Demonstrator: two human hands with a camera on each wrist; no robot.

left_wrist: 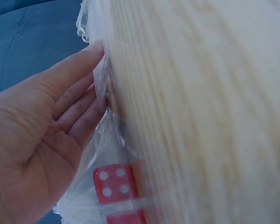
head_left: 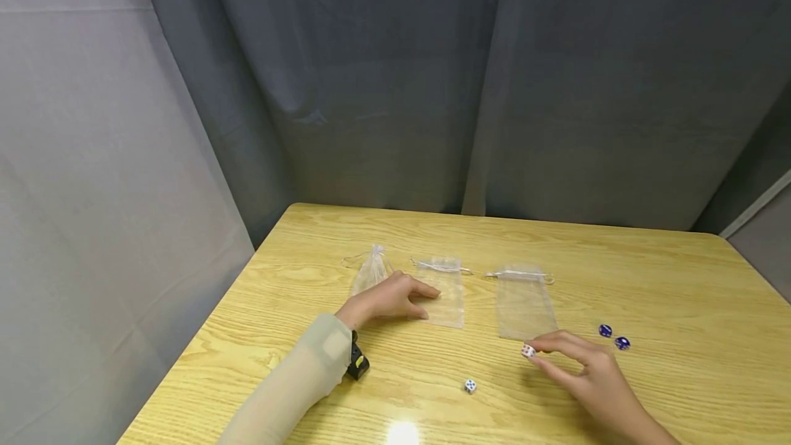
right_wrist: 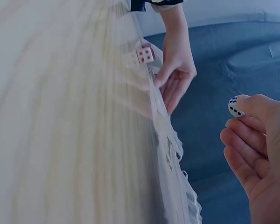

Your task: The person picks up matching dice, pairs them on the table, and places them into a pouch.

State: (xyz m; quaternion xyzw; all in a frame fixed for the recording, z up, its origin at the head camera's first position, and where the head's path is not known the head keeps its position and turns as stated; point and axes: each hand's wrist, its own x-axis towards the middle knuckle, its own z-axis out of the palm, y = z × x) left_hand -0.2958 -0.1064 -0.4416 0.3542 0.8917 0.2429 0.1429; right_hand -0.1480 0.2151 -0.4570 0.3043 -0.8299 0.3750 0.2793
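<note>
My right hand [head_left: 583,366] pinches a white die [head_left: 528,350] between thumb and fingertips, raised over the table in front of the right sheer drawstring bag [head_left: 525,304]. In the right wrist view the pinched die [right_wrist: 235,106] shows blue and black pips. My left hand [head_left: 392,297] reaches over the middle sheer drawstring bag [head_left: 448,301], its fingertips at the fabric and its fingers loosely extended. Beside that hand stands the left drawstring bag [head_left: 373,270], gathered at its neck and partly hidden by the hand. Red dice [left_wrist: 115,183] show through sheer fabric in the left wrist view.
Another white die [head_left: 470,386] lies on the wooden table [head_left: 680,280] between the hands, nearer the front. Two dark blue dice [head_left: 605,330] lie beyond my right hand. Grey curtains [head_left: 383,88] hang behind the table. A black wrist device [head_left: 358,360] sits at my left cuff.
</note>
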